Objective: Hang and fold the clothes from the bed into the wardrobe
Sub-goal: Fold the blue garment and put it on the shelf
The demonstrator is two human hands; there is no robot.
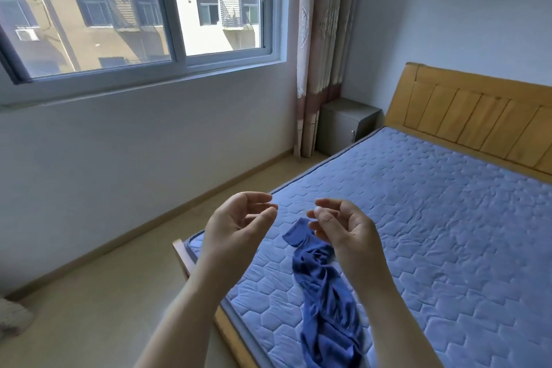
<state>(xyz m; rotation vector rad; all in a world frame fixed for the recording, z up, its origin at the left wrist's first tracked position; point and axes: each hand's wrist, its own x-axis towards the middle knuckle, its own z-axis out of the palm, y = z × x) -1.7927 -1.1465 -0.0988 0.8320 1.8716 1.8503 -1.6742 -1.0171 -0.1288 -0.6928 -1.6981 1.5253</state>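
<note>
While raised at lower centre of frame, left hand [236,224] and right hand [346,233] empty: fingers [263,197] loosely curled, gripping nothing. Locate blue garment [325,308] on bed [433,218], bunched into a long strip, apart from both hands. Long axis: from just under right fingertips at centre frame down to bottom edge. Lies below right hand, the nearer one; left hand offset toward frame left. Probably calls for lowering right hand onto upper end first.

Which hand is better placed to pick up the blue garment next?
Right, likely. The right hand hangs over the upper end of the garment on the mattress; the left hand is off to its side, by the mattress edge. Both hold nothing.
</note>
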